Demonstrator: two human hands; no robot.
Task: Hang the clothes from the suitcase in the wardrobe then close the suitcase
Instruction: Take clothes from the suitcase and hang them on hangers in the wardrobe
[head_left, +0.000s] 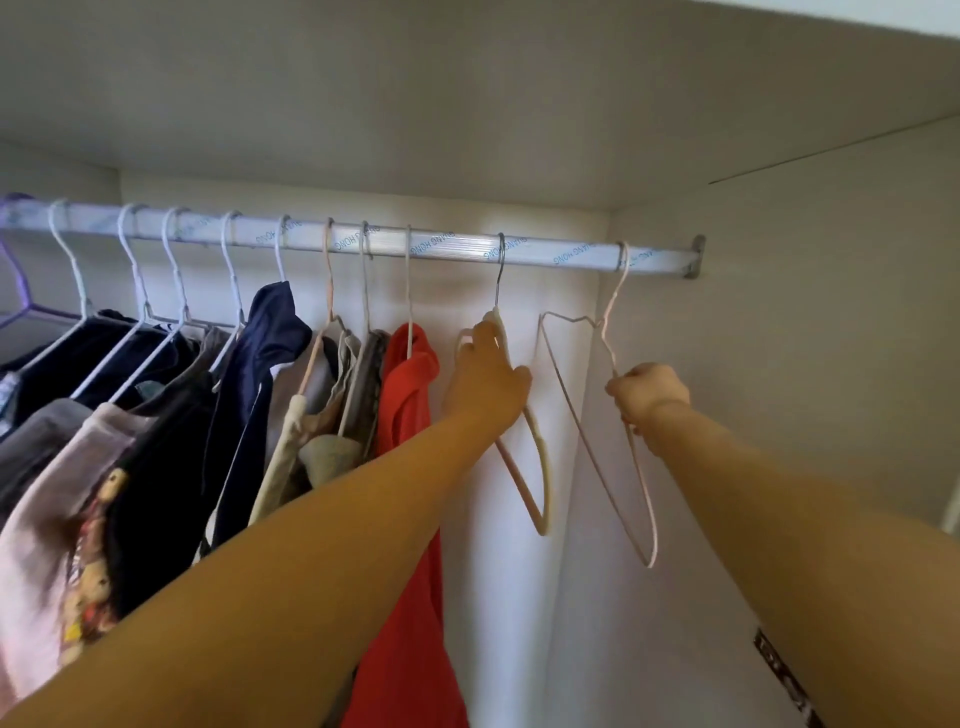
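Gripping empty hangers on the white wardrobe rail (447, 248): left hand (485, 382) curled round a cream velvet hanger (540, 478), right hand (649, 395) pinching a thin pink wire hanger (587, 441).

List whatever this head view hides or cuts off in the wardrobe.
Suitcase: nowhere in the head view, so its state is unknown.
Cream flocked hanger: its shoulder is covered by the left hand.
Red garment: hem cut off by the bottom edge, middle crossed by the left forearm.
Purple plastic hanger: mostly beyond the left edge.
Dark patterned strip, bottom right: partly behind the right forearm, unidentifiable.
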